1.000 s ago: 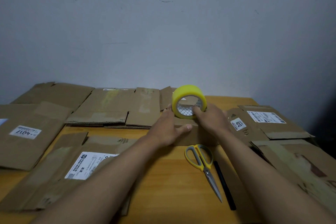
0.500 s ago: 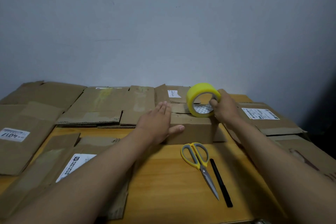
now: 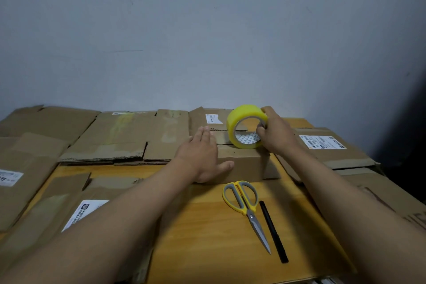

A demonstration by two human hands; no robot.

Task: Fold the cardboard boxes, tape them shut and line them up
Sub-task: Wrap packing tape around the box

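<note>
Pressing my flat left hand on the box, my right hand grips the tape roll atop it.

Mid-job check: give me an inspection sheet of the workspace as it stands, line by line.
Surface: wooden table, bare wood showing in the middle.
Job's things: small folded cardboard box at centre; yellow tape roll stands on edge on its top; scissors lie on the table in front of the box.
Clutter: black pen beside the scissors; flattened cardboard boxes spread around the table edges, several with shipping labels.
Grippers: left hand lies flat on the box, fingers straight; right hand grips the tape roll.
Cables: nothing seen.
Surroundings: scuffed grey wall behind the table.
</note>
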